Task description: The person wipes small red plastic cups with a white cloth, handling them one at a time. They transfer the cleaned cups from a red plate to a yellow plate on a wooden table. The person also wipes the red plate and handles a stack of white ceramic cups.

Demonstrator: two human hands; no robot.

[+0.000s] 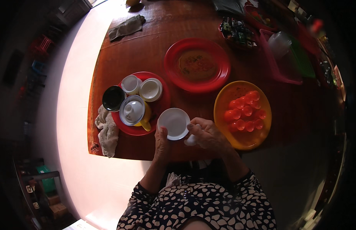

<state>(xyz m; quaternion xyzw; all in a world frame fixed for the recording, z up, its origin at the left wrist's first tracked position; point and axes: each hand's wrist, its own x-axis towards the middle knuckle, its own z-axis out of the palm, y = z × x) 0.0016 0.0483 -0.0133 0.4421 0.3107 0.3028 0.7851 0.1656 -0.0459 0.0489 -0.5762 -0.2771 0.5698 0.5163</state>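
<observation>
Between my hands is a small white saucer (173,123), its round face turned up above the table's near edge. My left hand (162,143) grips its left rim, thumb on top. My right hand (206,134) is closed at the right rim, with a bunched white cloth or tissue (191,140) showing under its fingers. Left of the saucer, a red tray (164,90) carries a yellow teapot (146,117) with a white lid (132,110), white cups (131,84) and a dark bowl (113,98). Right of my hands, a yellow oval tray (228,96) bears several small red cups (247,110).
A large red plate (172,63) lies beyond the saucer. Crumpled cloths lie at the near left (108,134) and far left (126,27) of the wooden table (147,50). A pink basket (275,71) and a tray of small dark packets (239,32) stand far right.
</observation>
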